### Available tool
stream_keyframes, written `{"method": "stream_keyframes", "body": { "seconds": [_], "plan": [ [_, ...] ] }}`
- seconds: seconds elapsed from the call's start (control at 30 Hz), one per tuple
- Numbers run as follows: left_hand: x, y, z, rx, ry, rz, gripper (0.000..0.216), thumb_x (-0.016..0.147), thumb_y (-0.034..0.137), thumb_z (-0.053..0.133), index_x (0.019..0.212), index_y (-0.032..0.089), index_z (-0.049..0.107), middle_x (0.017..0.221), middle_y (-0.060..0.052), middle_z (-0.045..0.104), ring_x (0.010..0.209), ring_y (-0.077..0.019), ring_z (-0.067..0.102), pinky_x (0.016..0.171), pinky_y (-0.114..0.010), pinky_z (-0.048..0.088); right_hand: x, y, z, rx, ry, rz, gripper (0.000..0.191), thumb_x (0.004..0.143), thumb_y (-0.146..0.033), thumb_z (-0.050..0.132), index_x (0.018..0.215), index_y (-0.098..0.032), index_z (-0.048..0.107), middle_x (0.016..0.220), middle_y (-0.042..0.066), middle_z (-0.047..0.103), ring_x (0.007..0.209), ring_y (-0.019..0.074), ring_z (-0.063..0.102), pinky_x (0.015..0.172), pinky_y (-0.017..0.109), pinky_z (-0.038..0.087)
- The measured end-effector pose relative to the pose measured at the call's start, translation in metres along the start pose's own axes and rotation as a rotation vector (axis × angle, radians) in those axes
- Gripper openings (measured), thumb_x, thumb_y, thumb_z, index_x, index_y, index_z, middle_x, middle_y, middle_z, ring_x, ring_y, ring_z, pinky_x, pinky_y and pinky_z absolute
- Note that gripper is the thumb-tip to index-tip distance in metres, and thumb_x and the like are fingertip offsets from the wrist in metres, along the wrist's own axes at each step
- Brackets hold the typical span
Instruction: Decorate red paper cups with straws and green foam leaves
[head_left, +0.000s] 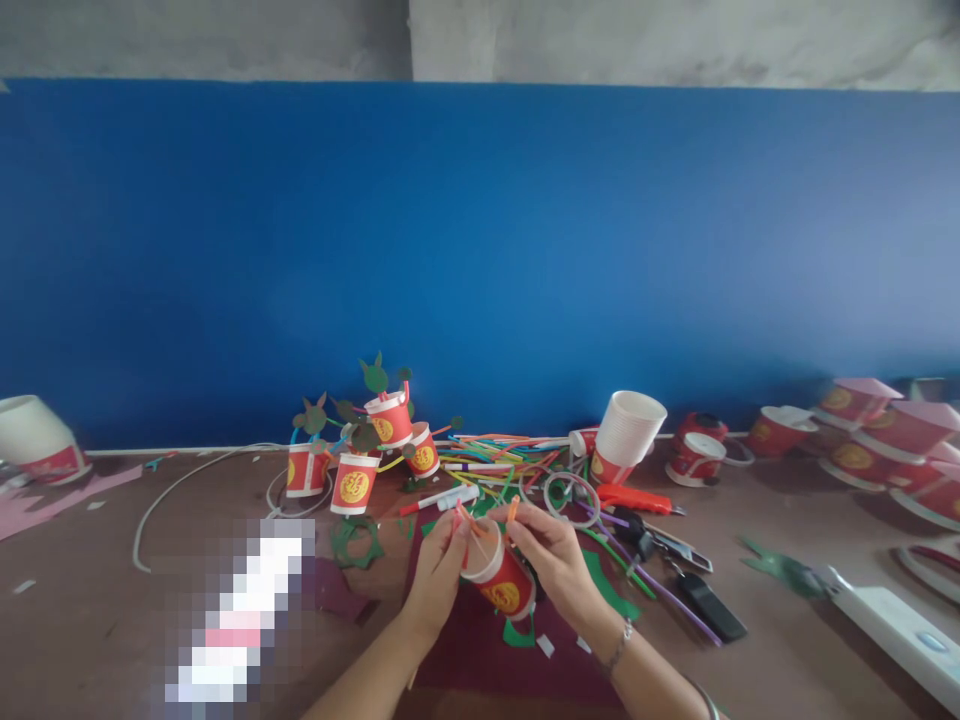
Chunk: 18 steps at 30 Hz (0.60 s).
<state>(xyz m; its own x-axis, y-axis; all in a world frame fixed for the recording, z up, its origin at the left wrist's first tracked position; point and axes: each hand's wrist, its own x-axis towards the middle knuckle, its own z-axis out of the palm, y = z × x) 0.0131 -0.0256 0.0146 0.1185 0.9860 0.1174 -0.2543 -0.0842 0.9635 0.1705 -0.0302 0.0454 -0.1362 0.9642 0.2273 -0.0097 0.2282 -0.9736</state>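
Note:
A red paper cup [507,588] with a yellow emblem and a white rim is tilted between my two hands, low over a dark maroon sheet. With thumb and fingers, my left hand [437,568] pinches a pink drinking straw [458,508] at the cup's left rim. My right hand [561,562] is closed on the tip of an orange drinking straw [513,509] above the right side of the rim. The straws' lower parts run into the cup mouth, partly hidden by my fingers. Green paper scraps [517,633] lie just below the cup.
Behind my hands lie many coloured straws [495,450] and a marker [439,500]. Decorated cups [355,484] stand back left, a cup stack [628,430] back right. Rightward are an orange cutter [637,499], keys with a black fob [709,605], green-handled scissors [787,568] and a white box [900,625].

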Motion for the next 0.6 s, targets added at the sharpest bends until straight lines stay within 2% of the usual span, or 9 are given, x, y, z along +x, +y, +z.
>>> {"method": "stream_keyframes", "body": {
  "seconds": [0.07, 0.13, 0.27, 0.37, 0.47, 0.6],
  "plan": [
    [0.0, 0.0, 0.0, 0.006, -0.021, -0.001, 0.038, 0.078, 0.051, 0.06, 0.089, 0.015, 0.067, 0.094, -0.009, 0.067, 0.095, -0.0261, 0.057, 0.088, -0.034, 0.043, -0.001, -0.002, 0.0, 0.008, -0.005, 0.046, 0.036, 0.084, -0.049, 0.054, 0.087, -0.016, 0.066, 0.072, 0.003, 0.06, 0.063, 0.0132, 0.05, 0.058, 0.023, 0.041],
    [-0.001, 0.0, 0.001, 0.023, -0.052, -0.001, 0.036, 0.081, 0.049, 0.058, 0.09, 0.015, 0.066, 0.095, -0.009, 0.066, 0.095, -0.0253, 0.057, 0.088, -0.034, 0.043, 0.001, -0.004, 0.0, -0.064, -0.036, 0.013, 0.035, 0.086, -0.048, 0.052, 0.084, -0.016, 0.066, 0.07, 0.003, 0.059, 0.062, 0.0129, 0.049, 0.058, 0.024, 0.041],
    [-0.001, 0.0, 0.002, 0.04, -0.079, -0.002, 0.036, 0.083, 0.046, 0.056, 0.102, 0.016, 0.064, 0.101, -0.009, 0.065, 0.099, -0.0245, 0.056, 0.091, -0.034, 0.042, 0.007, -0.009, -0.005, -0.257, -0.149, -0.103, 0.03, 0.087, -0.041, 0.053, 0.074, -0.017, 0.066, 0.075, 0.004, 0.058, 0.072, 0.016, 0.053, 0.068, 0.027, 0.043],
    [-0.002, 0.003, 0.004, 0.038, -0.071, 0.021, 0.04, 0.082, 0.047, 0.057, 0.108, 0.017, 0.062, 0.104, -0.008, 0.063, 0.104, -0.0248, 0.054, 0.093, -0.034, 0.04, 0.009, -0.014, -0.008, -0.362, -0.177, -0.076, 0.034, 0.088, -0.038, 0.05, 0.066, -0.017, 0.065, 0.085, 0.006, 0.058, 0.074, 0.0158, 0.054, 0.064, 0.026, 0.042],
    [-0.005, 0.007, 0.007, 0.093, -0.075, 0.041, 0.035, 0.083, 0.047, 0.054, 0.099, 0.017, 0.063, 0.098, -0.007, 0.062, 0.096, -0.0231, 0.055, 0.086, -0.032, 0.043, 0.007, -0.023, -0.01, -0.494, -0.229, -0.074, 0.035, 0.087, -0.03, 0.05, 0.057, -0.017, 0.062, 0.09, 0.005, 0.057, 0.074, 0.0143, 0.054, 0.062, 0.025, 0.041],
    [-0.01, 0.008, 0.011, 0.204, -0.082, 0.109, 0.029, 0.087, 0.043, 0.049, 0.092, 0.019, 0.063, 0.094, -0.007, 0.058, 0.091, -0.0211, 0.053, 0.084, -0.03, 0.042, 0.0, -0.036, -0.013, -0.635, -0.31, -0.108, 0.03, 0.087, -0.021, 0.05, 0.059, -0.019, 0.061, 0.088, 0.003, 0.057, 0.076, 0.0139, 0.055, 0.07, 0.026, 0.041]
  ]
}}
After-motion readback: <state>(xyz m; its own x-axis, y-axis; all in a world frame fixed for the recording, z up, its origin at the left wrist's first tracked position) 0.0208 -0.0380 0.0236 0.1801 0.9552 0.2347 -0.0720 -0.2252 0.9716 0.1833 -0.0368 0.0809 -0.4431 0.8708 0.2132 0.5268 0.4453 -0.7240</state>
